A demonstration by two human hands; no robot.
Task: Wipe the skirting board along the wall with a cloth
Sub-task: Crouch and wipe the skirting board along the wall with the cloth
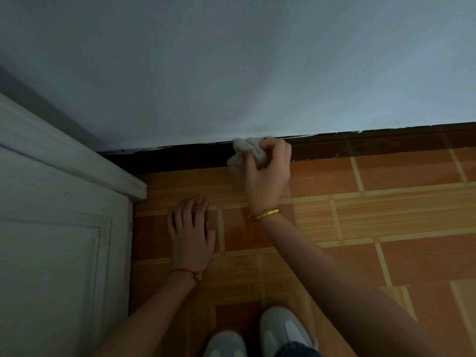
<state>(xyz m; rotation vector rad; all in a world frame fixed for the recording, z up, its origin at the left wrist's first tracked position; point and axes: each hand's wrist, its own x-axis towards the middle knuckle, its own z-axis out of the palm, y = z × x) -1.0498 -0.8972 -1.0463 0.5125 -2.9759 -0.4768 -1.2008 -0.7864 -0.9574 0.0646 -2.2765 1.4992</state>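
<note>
Two hands visible: right hand grips crumpled white cloth against dark brown skirting board at frame centre. Left hand rests flat, fingers spread, on orange tiled floor near white door frame; board runs unobstructed rightward.

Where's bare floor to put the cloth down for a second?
Open tiles lie right of the right hand, below the skirting board. It is crowded near the white door, where the left hand rests flat, and by the shoes.
</note>
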